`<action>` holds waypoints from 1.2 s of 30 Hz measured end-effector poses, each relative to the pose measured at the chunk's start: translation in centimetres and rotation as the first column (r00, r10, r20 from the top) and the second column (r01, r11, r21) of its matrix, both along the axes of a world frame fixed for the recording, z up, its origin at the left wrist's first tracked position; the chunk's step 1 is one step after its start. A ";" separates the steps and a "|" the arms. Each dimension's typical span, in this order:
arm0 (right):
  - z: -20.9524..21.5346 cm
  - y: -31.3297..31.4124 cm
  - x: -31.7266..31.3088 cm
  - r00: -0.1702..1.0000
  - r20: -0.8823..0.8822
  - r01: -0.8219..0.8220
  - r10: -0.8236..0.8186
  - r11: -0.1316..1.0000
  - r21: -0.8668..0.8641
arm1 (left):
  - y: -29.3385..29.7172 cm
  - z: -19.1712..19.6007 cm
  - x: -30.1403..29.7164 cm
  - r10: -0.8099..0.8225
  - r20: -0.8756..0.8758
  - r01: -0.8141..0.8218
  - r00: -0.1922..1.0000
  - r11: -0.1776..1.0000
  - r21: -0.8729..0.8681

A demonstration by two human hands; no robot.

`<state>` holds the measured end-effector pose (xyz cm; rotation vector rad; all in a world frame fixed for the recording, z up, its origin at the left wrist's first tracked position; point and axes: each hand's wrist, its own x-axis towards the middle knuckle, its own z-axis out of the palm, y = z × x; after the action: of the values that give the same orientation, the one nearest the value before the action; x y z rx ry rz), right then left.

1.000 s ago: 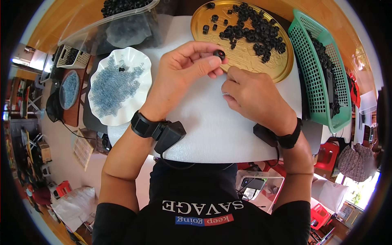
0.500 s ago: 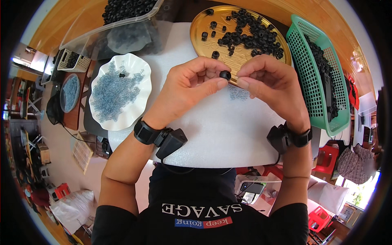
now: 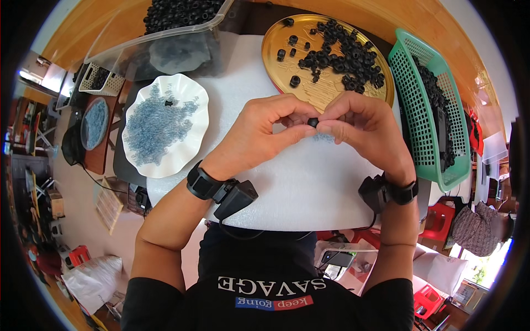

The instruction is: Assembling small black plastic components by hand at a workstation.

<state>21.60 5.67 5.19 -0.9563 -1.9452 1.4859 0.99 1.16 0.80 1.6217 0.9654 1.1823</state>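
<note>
My left hand (image 3: 265,129) pinches a small black round part (image 3: 313,122) between thumb and fingertips. My right hand (image 3: 370,129) is closed in a pinch right against that part; whatever its fingertips hold is too small to make out. Beneath the hands a few small clear bluish pieces (image 3: 324,138) lie on the white tabletop (image 3: 276,193), partly covered by the fingers. Just beyond, a round gold tray (image 3: 279,41) carries many loose black parts (image 3: 361,60) of the same kind. To the left, a white scalloped plate (image 3: 201,105) holds a heap of clear bluish pieces (image 3: 157,129).
A green basket (image 3: 402,105) of black parts stands at the right edge. Far left, a clear plastic bin (image 3: 132,47) is piled with black parts. Black wrist-worn devices (image 3: 237,199) with cables sit on both forearms. Red stools (image 3: 439,220) stand below on the right.
My hands have come together: the right fingertips, apart from the black part before, now touch it. Both hands sit slightly lower in the picture, and the whole view has shifted a little.
</note>
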 end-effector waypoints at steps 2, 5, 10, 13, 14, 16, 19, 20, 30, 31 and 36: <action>-0.1 0.0 -0.1 1.000 -0.012 -0.007 0.007 1.000 -0.006 | -0.1 0.0 -0.2 -0.015 -0.037 0.014 0.999 1.000 -0.015; -0.3 0.1 -0.2 0.999 -0.049 -0.012 0.010 0.999 -0.045 | -0.2 0.3 -0.1 -0.017 0.001 0.017 1.000 0.999 -0.047; -0.4 0.8 -0.4 0.993 -0.105 -0.069 0.048 0.976 -0.206 | -0.4 1.0 -0.2 -0.094 0.262 0.158 0.960 0.959 -0.236; -1.0 1.3 -0.3 0.990 -0.103 -0.120 0.092 0.941 -0.318 | -0.4 0.5 -0.5 -0.138 0.372 0.246 0.918 0.934 -0.259; -1.0 1.3 -0.3 0.988 -0.118 -0.137 0.104 0.938 -0.318 | -0.4 0.4 -0.6 -0.151 0.429 0.280 0.890 0.926 -0.254; -0.7 1.6 -0.5 0.985 -0.130 -0.151 0.115 0.936 -0.318 | -0.4 0.6 -0.7 -0.178 0.426 0.308 0.887 0.916 -0.258; -0.4 2.8 -1.0 0.989 0.066 0.132 -0.132 0.991 0.002 | -0.3 0.7 -0.5 -0.182 0.410 0.312 0.894 0.909 -0.277; -0.6 3.3 -1.0 0.989 0.068 0.132 -0.132 0.991 0.003 | -0.3 0.7 -0.5 -0.157 0.392 0.284 0.906 0.914 -0.291; -3.0 5.7 -1.6 0.884 0.361 0.036 -0.299 0.811 0.584 | 0.1 0.3 -0.6 -0.054 0.371 0.153 0.927 0.958 -0.244; -2.7 5.5 -1.7 0.878 0.375 0.022 -0.299 0.806 0.591 | 0.1 0.4 -0.7 -0.039 0.361 0.136 0.932 0.960 -0.246; -3.0 5.5 -1.8 0.890 0.362 -0.013 -0.278 0.778 0.628 | 0.2 0.3 -0.8 -0.003 0.410 0.113 0.912 0.963 -0.245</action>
<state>19.78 11.17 2.16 -1.1404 -2.3835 0.4717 0.15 1.37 1.14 1.1252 0.7599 1.2289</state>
